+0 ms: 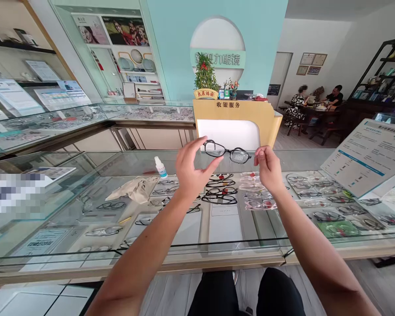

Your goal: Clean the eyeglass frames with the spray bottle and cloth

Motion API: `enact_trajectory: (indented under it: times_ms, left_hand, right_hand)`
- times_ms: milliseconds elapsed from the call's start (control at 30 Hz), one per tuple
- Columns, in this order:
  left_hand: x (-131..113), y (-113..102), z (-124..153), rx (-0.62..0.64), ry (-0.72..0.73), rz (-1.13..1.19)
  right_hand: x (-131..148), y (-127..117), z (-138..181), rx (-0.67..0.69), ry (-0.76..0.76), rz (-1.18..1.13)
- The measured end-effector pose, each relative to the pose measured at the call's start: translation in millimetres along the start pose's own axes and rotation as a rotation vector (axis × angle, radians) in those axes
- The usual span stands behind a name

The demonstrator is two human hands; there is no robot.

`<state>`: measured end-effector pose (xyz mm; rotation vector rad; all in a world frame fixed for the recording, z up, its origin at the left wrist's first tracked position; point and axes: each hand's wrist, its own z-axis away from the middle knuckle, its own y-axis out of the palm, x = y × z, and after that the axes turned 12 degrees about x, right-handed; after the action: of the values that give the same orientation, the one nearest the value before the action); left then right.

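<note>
The left hand (pixel 191 169) and right hand (pixel 268 168) each pinch one end of the glasses (pixel 227 152), fingertips closed on the black frame. The glasses are held level above the glass counter (pixel 85 210), toward its far edge.

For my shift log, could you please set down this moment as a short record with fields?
setting: optician's shop, at a glass display counter
left hand: fingers pinch one end of the black glasses
right hand: fingers pinch the other end
black glasses: held roughly level above the counter, lenses look dotted
on the counter: crumpled cloth, small bottle with a blue cap
inside the case: rows of spectacle frames
background: two people seated at a table, far right
</note>
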<state>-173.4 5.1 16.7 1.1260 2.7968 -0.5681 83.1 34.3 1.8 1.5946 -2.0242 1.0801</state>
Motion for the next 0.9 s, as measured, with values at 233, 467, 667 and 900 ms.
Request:
enact_trajectory:
  times_ms: [233,467,667,900]
  left_hand:
    - [-19,-27,-72,-0.128,0.096,0.027]
    - [-30,-30,-85,-0.213,0.124,0.113]
    - [-21,-22,-80,-0.188,0.007,0.170]
    - [-26,-20,-81,-0.178,0.041,0.188]
  right_hand:
    - [85,-28,-56,-0.193,-0.299,0.124]
    - [128,-32,-44,-0.169,-0.355,0.305]
    - [124,-24,-42,-0.038,-0.311,0.383]
    - [121,-26,-47,-0.017,-0.299,0.329]
